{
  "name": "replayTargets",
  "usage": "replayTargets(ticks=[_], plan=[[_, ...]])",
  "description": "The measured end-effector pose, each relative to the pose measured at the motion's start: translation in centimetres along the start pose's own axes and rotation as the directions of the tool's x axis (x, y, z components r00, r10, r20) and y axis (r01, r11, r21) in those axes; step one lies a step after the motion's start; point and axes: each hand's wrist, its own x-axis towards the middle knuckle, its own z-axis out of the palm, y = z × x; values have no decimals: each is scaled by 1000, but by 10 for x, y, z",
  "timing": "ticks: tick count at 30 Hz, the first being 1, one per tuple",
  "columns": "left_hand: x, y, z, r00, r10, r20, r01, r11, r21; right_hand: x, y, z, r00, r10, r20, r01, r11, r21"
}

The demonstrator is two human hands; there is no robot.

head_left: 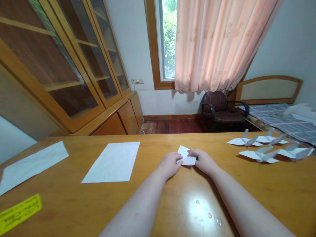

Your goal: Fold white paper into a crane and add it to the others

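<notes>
While both your hands are on the small folded paper (187, 159), it sits on the table (74, 207) straight ahead of you, toward the far edge. Left hand (170, 163): fingertips and thumb on the paper's left side, slightly apart. Right hand (201, 160): fingers bent over its right side, thumb not clear. Can't tell whether either one pinches the paper or just presses it down. Your fingers cover parts of both side edges; middle and top corner are visible.

Surroundings: to your left, a flat white sheet (112, 163) lies well apart from your left hand. Farther left, a second white sheet (34, 166) runs out at the frame edge. Nearer you on that side, a yellow label (21, 214) with dark writing, blurred, cut by the frame.

To your right, four white folded birds (259, 154) stand in two rows, close together and overlapping in view, well apart from your right hand. Glare (199, 210) on the tabletop between your forearms, with a few small spots in it.

Past the table: glass-door cabinet (106, 95) left, pink curtain (217, 42) partly across the window (169, 39), dark red armchair (218, 107), bed (269, 112) at right with blurred white items (301, 112) on it.
</notes>
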Motion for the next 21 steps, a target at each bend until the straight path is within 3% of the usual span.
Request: replayTargets(ticks=[5,10,21], plan=[[-2,1,-2,999,20,31,-22,998,54,-1,-5,-1,994,-57,98,69,989,-129],[-5,1,-2,996,46,75,-52,995,82,-2,-6,-1,991,-39,129,68,971,-229],[-1,4,-5,999,34,18,-35,997,62,-2,-4,0,996,-23,92,41,979,-199]])
